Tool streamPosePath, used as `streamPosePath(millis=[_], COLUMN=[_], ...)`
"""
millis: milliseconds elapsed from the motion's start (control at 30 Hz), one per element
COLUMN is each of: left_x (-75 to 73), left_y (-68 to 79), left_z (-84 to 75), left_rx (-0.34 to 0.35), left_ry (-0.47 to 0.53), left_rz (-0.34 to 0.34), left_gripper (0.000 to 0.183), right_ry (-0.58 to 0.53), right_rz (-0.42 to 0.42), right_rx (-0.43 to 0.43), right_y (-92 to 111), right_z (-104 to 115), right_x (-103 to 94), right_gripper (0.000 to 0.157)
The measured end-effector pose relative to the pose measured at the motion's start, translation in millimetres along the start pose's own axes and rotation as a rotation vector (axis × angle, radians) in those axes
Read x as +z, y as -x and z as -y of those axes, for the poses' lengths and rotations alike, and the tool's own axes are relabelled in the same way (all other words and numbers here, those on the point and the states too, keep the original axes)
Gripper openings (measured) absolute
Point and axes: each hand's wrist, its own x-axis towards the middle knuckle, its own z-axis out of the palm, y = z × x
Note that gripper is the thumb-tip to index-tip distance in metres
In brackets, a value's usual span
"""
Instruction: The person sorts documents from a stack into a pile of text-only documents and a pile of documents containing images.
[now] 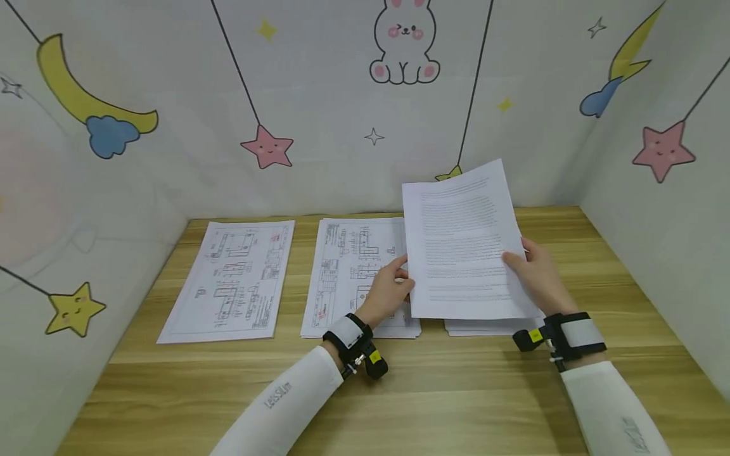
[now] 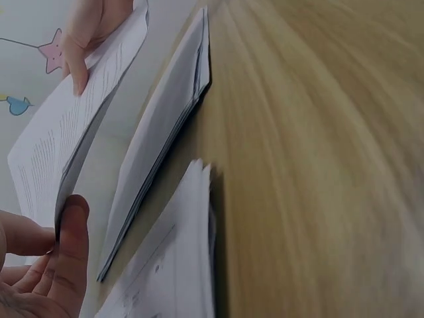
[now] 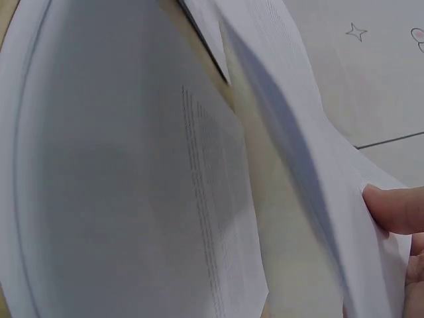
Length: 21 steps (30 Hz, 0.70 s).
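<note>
A sheaf of printed text pages [image 1: 462, 247] is held up and tilted above the right part of the table. My right hand [image 1: 542, 278] grips its right edge, thumb on the printed face. At the lower left edge my left hand [image 1: 388, 294] pinches the paper, and the left wrist view shows that hand's fingers and thumb [image 2: 50, 265] on both sides of the edge. Beneath the raised pages lies another paper stack [image 1: 485, 327], mostly hidden in the head view; printed lines show on its top page [image 3: 212, 192] in the right wrist view.
A stack of technical drawings [image 1: 336, 285] lies in the middle, partly behind my left hand. Farther left is another set of drawings [image 1: 234, 278]. The wooden table [image 1: 433, 399] meets cloth-like walls [image 1: 331, 82] printed with stars and a rabbit at the back and sides.
</note>
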Motion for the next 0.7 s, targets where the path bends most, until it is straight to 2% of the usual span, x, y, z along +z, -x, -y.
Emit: streamPosePath(millis=[200, 333, 467, 633, 700], left_x=[30.7, 45.0, 53.9, 58.8, 59.4], left_y=[-6.4, -9.9, -12.0, -13.0, -13.8], left_z=[-3.9, -7.8, -9.9, -7.1, -5.5], left_rx=[-0.046, -0.058, -0.058, -0.062, -0.067], left_ry=[0.004, 0.015, -0.039, -0.116, -0.119], left_rz=[0.047, 0.053, 0.049, 0.068, 0.077], left_gripper=[0.064, 0.063, 0.060, 0.034, 0.032], right_ry=[0.060, 0.085, 0.142, 0.229, 0.254], right_rz=[-0.059, -0.075, -0.070, -0.056, -0.068], right_rx=[0.070, 0.096, 0.102, 0.132, 0.151], right_y=[0, -2, -4, -6, -7], right_z=[-23, -31, -38, -44, -45], right_x=[-13.2, -19.4, -23.6, -22.7, -21.6], right_gripper=[0.059, 0.059, 0.056, 0.054, 0.056])
